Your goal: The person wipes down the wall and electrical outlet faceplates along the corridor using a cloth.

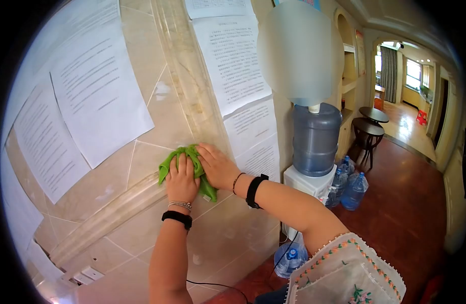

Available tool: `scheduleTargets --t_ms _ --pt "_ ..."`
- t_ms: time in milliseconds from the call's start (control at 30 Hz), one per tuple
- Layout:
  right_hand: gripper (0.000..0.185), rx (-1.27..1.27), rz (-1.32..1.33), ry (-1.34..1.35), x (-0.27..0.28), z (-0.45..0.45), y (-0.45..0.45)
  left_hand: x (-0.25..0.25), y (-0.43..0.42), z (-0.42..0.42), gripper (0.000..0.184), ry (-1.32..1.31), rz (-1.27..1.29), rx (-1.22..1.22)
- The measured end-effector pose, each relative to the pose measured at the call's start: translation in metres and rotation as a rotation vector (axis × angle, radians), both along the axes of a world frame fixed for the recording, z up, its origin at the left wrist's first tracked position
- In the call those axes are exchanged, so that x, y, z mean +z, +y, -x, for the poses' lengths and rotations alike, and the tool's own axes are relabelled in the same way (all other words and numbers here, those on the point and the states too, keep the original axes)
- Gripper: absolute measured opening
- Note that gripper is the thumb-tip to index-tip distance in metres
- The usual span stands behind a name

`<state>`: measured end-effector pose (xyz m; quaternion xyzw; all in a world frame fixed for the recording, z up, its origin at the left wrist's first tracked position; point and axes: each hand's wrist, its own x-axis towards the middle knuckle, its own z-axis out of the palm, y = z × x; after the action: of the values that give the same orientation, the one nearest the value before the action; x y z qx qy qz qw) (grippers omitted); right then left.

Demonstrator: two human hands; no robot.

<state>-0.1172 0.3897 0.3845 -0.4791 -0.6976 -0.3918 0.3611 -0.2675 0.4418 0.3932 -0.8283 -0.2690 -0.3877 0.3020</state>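
A crumpled green cloth (208,190) is pressed against the beige tiled wall (164,230), where two raised stone trim strips meet. My left hand (182,177) lies over the cloth, its fingers bent into the folds. From the right, my right hand (217,166) grips the cloth's upper right side, with the fingertips partly hidden behind folds. Both hands are close together, almost touching. Part of the cloth hangs below my right hand, and a small pale tag shows at its lower edge.
Printed sheets (98,86) cover the wall at left, with more printed pages (235,66) above right. A water dispenser (306,185) carries a large blue bottle (316,142). Other water bottles (354,191) stand on the reddish floor. Wall switches (88,275) sit low left; a black cable (217,285) runs below.
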Motion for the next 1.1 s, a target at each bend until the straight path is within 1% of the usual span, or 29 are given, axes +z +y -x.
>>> scheduleTargets --t_ms 233,300,433,533,600,833,900,1033,1100 --pt "0.038 0.006 0.021 -0.024 0.005 0.043 0.000 0.000 0.003 0.044 0.054 -0.026 -0.008 -0.004" --pt "0.037 0.049 0.025 -0.024 0.006 0.061 0.004 -0.001 0.008 0.064 0.054 -0.039 -0.016 -0.031" --pt "0.037 0.057 -0.013 -0.050 0.006 0.104 0.013 -0.004 0.017 0.107 0.054 -0.051 -0.030 -0.006" --pt "0.037 0.097 -0.013 -0.068 0.006 0.139 0.020 -0.004 0.020 0.146 0.053 -0.059 -0.048 0.011" --pt "0.038 0.182 -0.039 -0.024 0.006 0.162 0.026 -0.004 0.023 0.171 0.053 -0.051 -0.025 0.030" --pt "0.038 0.258 -0.057 -0.053 0.009 0.245 0.037 -0.005 0.030 0.259 0.052 -0.058 0.008 0.098" --pt "0.034 0.273 -0.006 -0.032 0.010 0.268 0.038 -0.005 0.033 0.283 0.050 -0.069 -0.037 0.106" --pt "0.033 0.336 -0.016 -0.038 0.007 0.311 0.050 -0.002 0.032 0.329 0.049 -0.075 -0.012 0.146" --pt "0.036 0.334 0.119 -0.021 0.008 0.333 0.059 0.002 0.031 0.351 0.053 -0.085 0.067 0.117"
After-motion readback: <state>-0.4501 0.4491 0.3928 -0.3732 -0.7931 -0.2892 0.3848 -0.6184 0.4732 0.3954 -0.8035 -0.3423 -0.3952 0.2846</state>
